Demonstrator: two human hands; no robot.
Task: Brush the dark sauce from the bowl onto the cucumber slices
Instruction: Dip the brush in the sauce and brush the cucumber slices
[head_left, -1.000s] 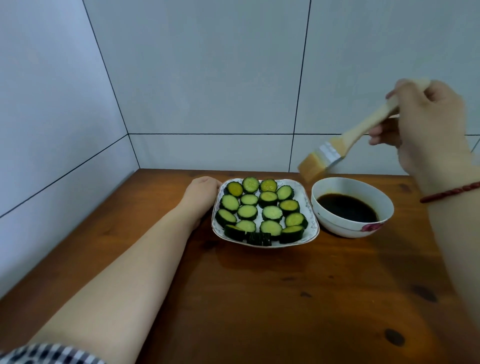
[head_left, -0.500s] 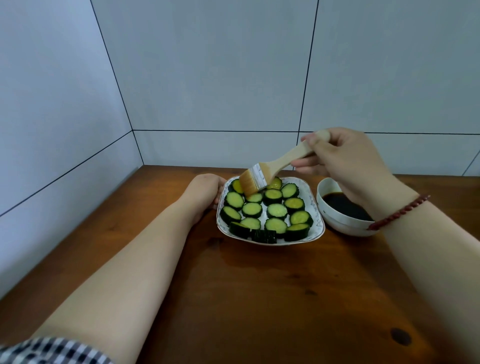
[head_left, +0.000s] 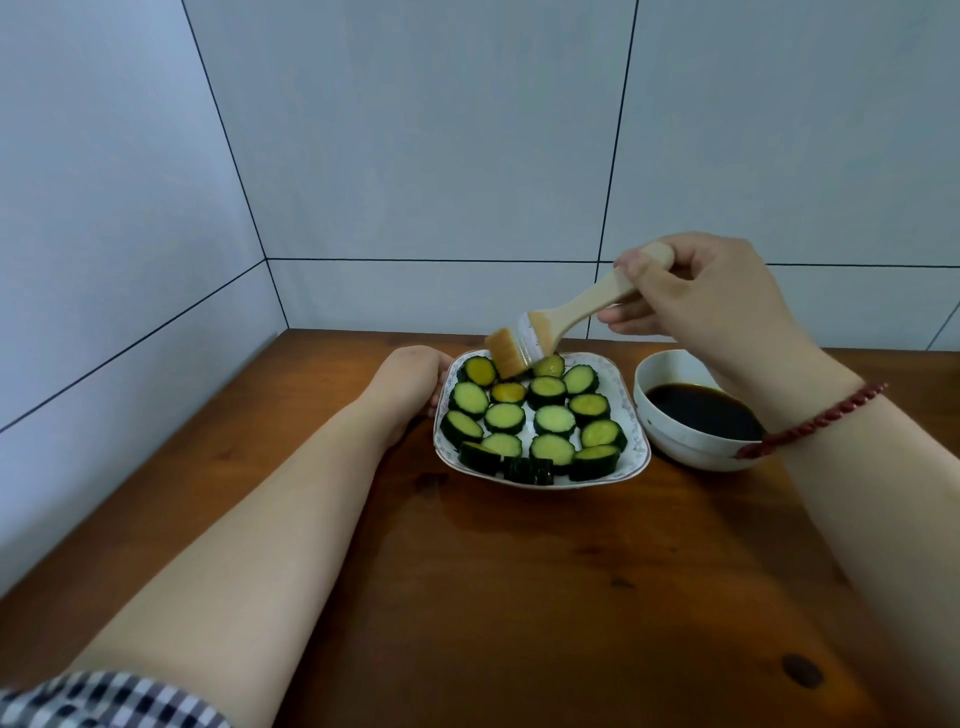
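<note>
Several green cucumber slices (head_left: 553, 420) lie in rows on a white square plate (head_left: 638, 448); those at the back look brownish with sauce. A wooden-handled brush (head_left: 550, 325) is gripped by my right hand (head_left: 706, 301), its bristles resting over the back row of slices. My left hand (head_left: 410, 387) holds the plate's left edge. Just right of the plate stands a white bowl (head_left: 675, 441) of dark sauce (head_left: 704, 413), partly hidden by my right wrist.
Plate and bowl sit near the back of a brown wooden table (head_left: 519, 597). White tiled walls (head_left: 415, 156) close the back and the left side. A red cord bracelet (head_left: 815, 421) circles my right wrist.
The brush moved left from above the bowl to the back of the plate and now touches the rear slices. One more back slice looks brown. My left hand stays on the plate.
</note>
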